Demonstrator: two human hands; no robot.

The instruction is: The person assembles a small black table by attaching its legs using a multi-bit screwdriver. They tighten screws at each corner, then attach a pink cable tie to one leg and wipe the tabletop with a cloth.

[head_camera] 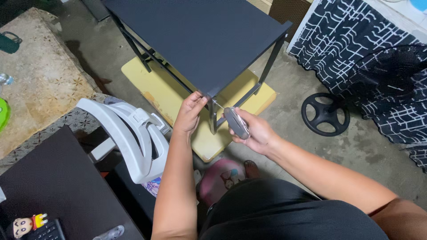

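A grey-handled tool [236, 122] is held in the right hand [254, 132], the grip closed around its handle; a thin metal shaft extends from the handle toward the near corner of a small black table [200, 40]. The shaft tip meets the table at the junction of the top and the near corner leg [212, 116] (the tip itself is too small to be made out clearly). The left hand [189, 113] is pressed against the same corner, fingers curled on the edge of the top and thumb beside the leg; nothing separate is held in it, the grip being closed on the table edge only.

The black table is seen from above, with a dark flat top on a thin black metal frame. It stands on a pale yellow board [169, 91] that lies flat on the grey concrete floor [284, 115].

To the left of the left forearm a white plastic chair [129, 133] is seen, tilted. A dark worktop [58, 191] fills the lower left, with a small cartoon figurine [26, 224] at its near edge. A black round fan base [325, 114] lies on the floor to the right, near a black-and-white patterned cloth [356, 49]. A patterned mat [40, 75] covers the floor at upper left.
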